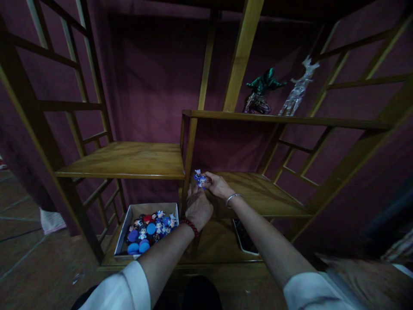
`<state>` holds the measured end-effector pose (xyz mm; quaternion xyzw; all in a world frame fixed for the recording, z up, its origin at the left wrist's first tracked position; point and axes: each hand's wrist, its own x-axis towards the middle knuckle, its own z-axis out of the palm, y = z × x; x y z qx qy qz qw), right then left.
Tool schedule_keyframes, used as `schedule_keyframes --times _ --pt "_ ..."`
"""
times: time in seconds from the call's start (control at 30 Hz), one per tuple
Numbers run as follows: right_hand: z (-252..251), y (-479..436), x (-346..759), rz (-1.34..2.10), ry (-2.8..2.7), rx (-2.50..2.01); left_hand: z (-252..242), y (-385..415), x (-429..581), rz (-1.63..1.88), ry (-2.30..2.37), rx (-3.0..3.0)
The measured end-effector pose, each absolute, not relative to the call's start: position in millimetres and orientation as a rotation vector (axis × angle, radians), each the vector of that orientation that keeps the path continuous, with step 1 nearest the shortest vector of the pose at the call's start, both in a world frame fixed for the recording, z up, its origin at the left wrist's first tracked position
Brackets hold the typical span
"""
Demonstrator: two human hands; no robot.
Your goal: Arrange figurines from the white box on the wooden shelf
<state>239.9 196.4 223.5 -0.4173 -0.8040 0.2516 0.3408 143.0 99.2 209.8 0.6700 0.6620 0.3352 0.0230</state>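
My right hand [217, 185] pinches a small blue and white figurine [199, 177] just in front of the lower right wooden shelf [267, 196]. My left hand [198, 207], with a red bead bracelet on its wrist, is curled close under the figurine and touches its underside; what its fingers hold is hidden. A silver bangle sits on my right wrist. Below left, a white box [127, 224] holds several small figurines and blue round bases.
A wooden shelf unit stands against a dark red wall, with a bare left shelf [129, 159]. On the upper right shelf [290, 119] stand a green figure [261, 90] and a clear wrapped figure [298, 88]. A dark tray [245, 239] lies on the bottom board.
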Motion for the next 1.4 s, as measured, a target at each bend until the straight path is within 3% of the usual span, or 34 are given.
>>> schedule_keyframes --times 0.5,1.4 --pt "220.8 198.9 241.7 0.637 -2.119 -1.071 212.0 96.0 143.6 0.974 1.996 2.065" --pt "204.2 204.3 246.2 0.908 -1.855 -1.064 208.2 93.7 143.5 1.071 2.029 2.085"
